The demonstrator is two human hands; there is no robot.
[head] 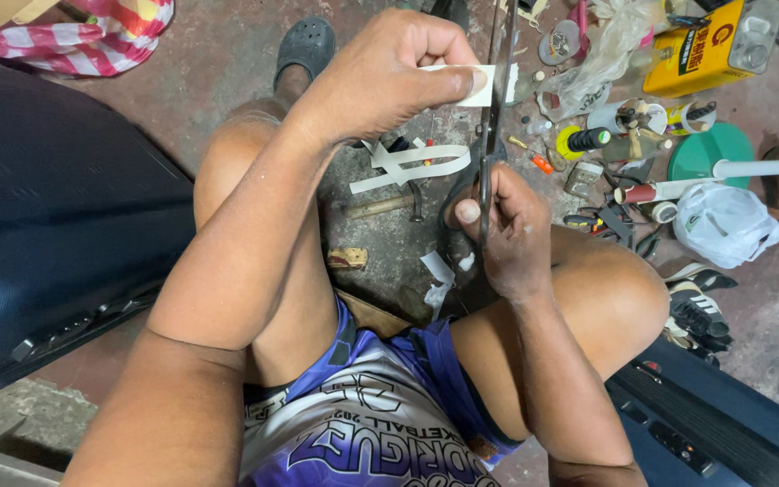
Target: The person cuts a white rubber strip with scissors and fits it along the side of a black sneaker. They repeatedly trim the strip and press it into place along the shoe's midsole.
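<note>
A: What are the hands doing?

B: The left hand (389, 77) is clenched, pinching a white strip (489, 84) between thumb and forefinger. The right hand (511, 230) grips the handles of the scissors (490, 135), whose blades point away from the person and meet the strip near its free end.

A: So the strip sits right at the blades?

B: Yes, it crosses them, with the left thumb just beside the blades.

A: That looks like the risk.

B: I'd judge so. The thumb pinches so near the blades that a closing cut could nick it if the strip slides. Also, only a short end of the strip sticks out past the blades; it may twist as they close and give a crooked cut.

A: Anything else near the scissors?

B: Below them on the floor (380, 243) lie curled white offcuts (412, 162) and a hammer (389, 206). To the right of the scissors is a clutter of small tools, a yellow can (705, 50) and a white bag (723, 221). A piece cut loose could drop among the offcuts and be hard to pick out.
</note>
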